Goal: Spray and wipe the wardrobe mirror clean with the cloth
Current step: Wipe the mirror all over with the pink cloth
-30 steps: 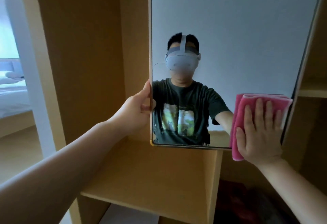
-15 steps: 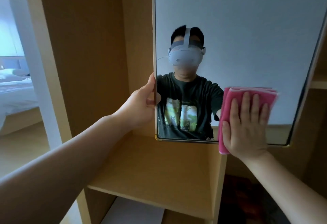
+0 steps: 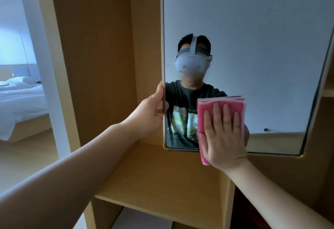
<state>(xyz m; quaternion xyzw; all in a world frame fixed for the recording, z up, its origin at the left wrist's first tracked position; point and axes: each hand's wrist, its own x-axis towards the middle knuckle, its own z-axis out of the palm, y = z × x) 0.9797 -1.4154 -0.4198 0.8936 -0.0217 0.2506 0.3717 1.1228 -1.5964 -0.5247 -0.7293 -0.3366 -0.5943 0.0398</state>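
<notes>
The wardrobe mirror [image 3: 253, 29] hangs upright in front of a wooden shelf [image 3: 162, 183]. A folded pink cloth [image 3: 220, 105] lies flat on the glass near its bottom edge, overhanging it, pressed there by the open right hand [image 3: 224, 138], fingers spread. The left hand [image 3: 148, 118] is clamped on the mirror's left edge. A bed [image 3: 19, 100] shows far left.

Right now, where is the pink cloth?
In the head view, the pink cloth lies flat against the mirror's lower edge, right of centre, under the right hand.
</notes>
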